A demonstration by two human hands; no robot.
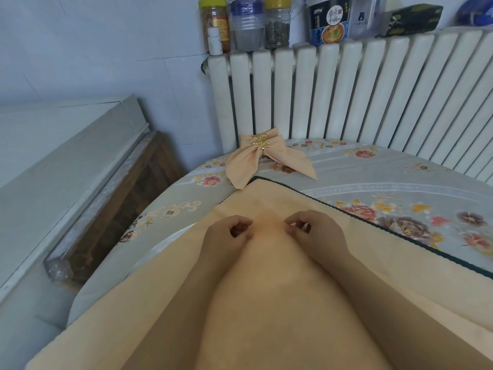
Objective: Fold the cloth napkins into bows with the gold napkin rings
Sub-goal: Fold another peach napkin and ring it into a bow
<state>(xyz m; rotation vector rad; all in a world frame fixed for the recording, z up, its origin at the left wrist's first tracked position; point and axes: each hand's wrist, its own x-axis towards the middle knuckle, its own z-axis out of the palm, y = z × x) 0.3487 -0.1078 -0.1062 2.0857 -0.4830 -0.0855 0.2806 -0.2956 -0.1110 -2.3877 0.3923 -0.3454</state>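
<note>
Two bare hands meet near the middle of the view, fingers curled inward. The left hand (229, 232) and the right hand (310, 229) each pinch the far edge of a peach cloth napkin (269, 263) between thumb and fingertips, close together but not touching each other. The napkin runs from the pinch points back toward the person between the two forearms, its near part blurred and merging in colour with what lies under it.

Beneath the hands lies a pale yellow mat (266, 193) edged with a dark scalloped trim, spread over a grey tablecloth (400, 177) printed with red and gold flowers.

Beyond the mat's far edge, well apart from the hands, two finished peach bows (266, 158) rest on the tablecloth, one partly on the other, each cinched at the centre by a gold napkin ring (260, 142). Their tails fan out toward the mat, and one tail tip overlaps its trim.

Behind the table stands a white ribbed radiator (360, 86). On top of it sit jars (277, 22), a small white bottle (215, 40), an instant noodle cup (330, 21) and a dark green box (413, 20). To the left is a pale ledge (66, 156) with a wooden panel (128, 198) below it.
</note>
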